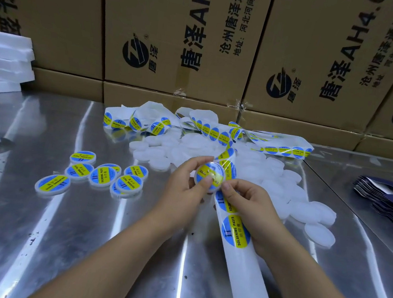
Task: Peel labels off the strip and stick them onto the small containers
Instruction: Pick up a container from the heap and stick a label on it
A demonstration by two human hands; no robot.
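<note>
My left hand holds a small round white container up off the table, with a blue and yellow label on its lid. My right hand presses a fingertip on that label's edge while also holding the white label strip, which runs from the pile at the back down under my right wrist toward me. Several labelled containers lie flat at the left. A heap of plain white containers lies behind and to the right of my hands.
The work surface is a shiny metal table. Loose coils of label strip lie at the back. Cardboard boxes wall off the far side. White foam pieces are stacked at left, dark blue packets at right.
</note>
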